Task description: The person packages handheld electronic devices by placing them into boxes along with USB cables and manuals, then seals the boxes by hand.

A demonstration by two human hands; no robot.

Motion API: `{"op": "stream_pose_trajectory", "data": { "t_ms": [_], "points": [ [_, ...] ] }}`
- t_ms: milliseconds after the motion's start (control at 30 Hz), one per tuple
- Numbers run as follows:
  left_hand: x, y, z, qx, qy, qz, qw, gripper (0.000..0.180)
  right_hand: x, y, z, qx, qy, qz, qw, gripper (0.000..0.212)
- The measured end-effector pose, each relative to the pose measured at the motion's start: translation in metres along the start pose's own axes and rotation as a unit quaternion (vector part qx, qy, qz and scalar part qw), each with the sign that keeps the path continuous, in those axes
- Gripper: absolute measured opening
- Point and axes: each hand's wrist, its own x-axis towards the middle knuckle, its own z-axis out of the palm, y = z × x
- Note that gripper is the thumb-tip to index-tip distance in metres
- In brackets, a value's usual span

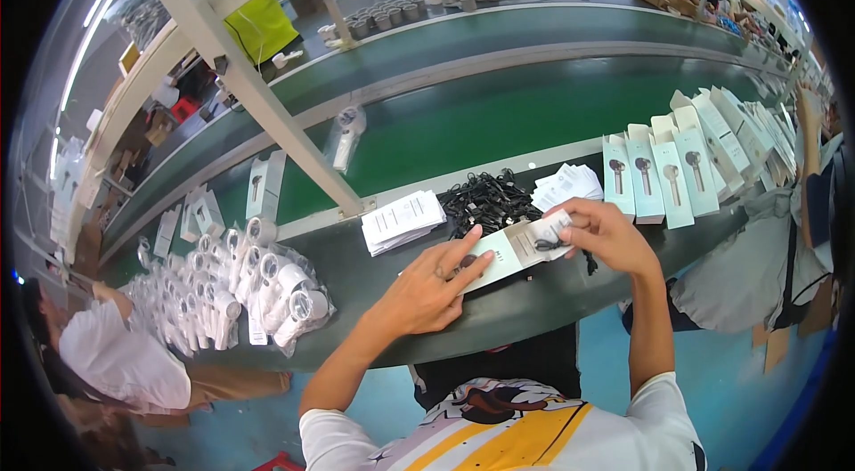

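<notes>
My left hand (429,288) is closed around a pale green and white carton (500,263), which lies tilted on the dark worktable. At the carton's open right end, my right hand (610,235) pinches a folded white leaflet (545,227) together with a black cable (549,245). Part of the cable dangles below the right fingers. Just beyond the carton sits a tangled heap of black cables (485,204). White leaflets are stacked on either side of it, one stack (403,222) to the left and another pile (570,184) to the right.
Several open-topped cartons (643,175) stand in a row at right. Many bagged white handheld devices with round heads (289,293) crowd the left. Behind runs a green conveyor belt (499,106) carrying one bagged device (347,137). A slanting metal post (267,106) rises at left-centre. Another person (125,351) is at far left.
</notes>
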Motion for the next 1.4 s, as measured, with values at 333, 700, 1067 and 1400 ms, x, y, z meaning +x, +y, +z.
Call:
{"op": "stream_pose_trajectory", "data": {
  "t_ms": [333,700,1067,1400],
  "points": [
    [0.003,-0.003,0.004,0.033,0.042,0.015,0.998,0.073,0.004,0.034,0.013,0.013,0.156,0.01,0.988,0.02],
    [0.01,0.0,0.008,0.017,0.029,0.04,0.999,0.073,0.007,0.029,0.024,0.046,0.015,0.004,0.999,0.02],
    [0.012,0.003,0.011,0.015,0.049,0.034,0.998,0.07,-0.002,0.033,0.028,-0.127,0.116,-0.001,0.985,0.017],
    [0.018,0.01,0.016,0.005,0.052,0.045,0.998,0.068,0.013,0.049,0.022,0.074,0.081,0.027,0.994,0.021]
  ]
}}
